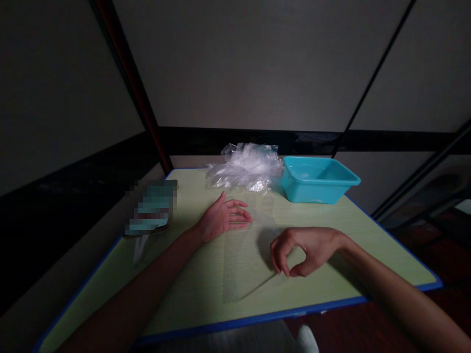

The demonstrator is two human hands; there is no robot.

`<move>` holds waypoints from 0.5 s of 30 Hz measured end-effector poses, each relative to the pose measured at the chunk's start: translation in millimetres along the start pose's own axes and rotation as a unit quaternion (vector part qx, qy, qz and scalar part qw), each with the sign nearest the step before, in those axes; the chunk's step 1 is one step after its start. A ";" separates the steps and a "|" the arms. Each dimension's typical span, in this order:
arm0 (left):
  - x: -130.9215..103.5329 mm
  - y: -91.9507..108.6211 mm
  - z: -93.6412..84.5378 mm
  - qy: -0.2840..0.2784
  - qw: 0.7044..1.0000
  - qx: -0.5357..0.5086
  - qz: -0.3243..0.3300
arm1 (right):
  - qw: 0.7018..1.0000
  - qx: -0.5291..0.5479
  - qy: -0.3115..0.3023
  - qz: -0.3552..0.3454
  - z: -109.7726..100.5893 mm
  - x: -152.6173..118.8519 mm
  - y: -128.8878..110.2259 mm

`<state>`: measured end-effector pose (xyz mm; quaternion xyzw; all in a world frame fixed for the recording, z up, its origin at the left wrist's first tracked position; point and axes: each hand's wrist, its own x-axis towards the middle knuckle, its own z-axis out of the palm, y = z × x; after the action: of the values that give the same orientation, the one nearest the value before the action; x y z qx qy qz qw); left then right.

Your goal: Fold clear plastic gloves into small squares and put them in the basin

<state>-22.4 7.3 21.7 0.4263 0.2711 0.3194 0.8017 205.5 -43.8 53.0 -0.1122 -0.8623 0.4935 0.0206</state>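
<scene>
A clear plastic bag point(239, 264) lies flat on the pale yellow-green table, hard to make out against its surface. My left hand point(224, 218) is at the bag's far left part, fingers stretched out and pointing right, palm partly showing. My right hand point(300, 252) bends down over the bag's near right side. Its thumb and fingertips are pinched on the bag's edge, which looks slightly lifted there. A thin line of that edge runs from the fingertips down to the left.
A heap of crumpled clear plastic bags point(248, 166) sits at the table's back. Right of it stands a turquoise plastic basin point(316, 189). A blurred-out object point(150, 208) lies at the left edge. The table point(191, 294) has blue edging; wall panels rise behind.
</scene>
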 end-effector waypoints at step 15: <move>-5.7 6.1 -9.8 -0.040 0.998 0.048 -0.013 | 0.998 0.039 0.057 0.009 -9.0 -5.4 0.2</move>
<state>-34.7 10.7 23.0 0.4732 0.2597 0.2779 0.7946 212.1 -37.2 57.9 -0.1474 -0.8389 0.5192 0.0699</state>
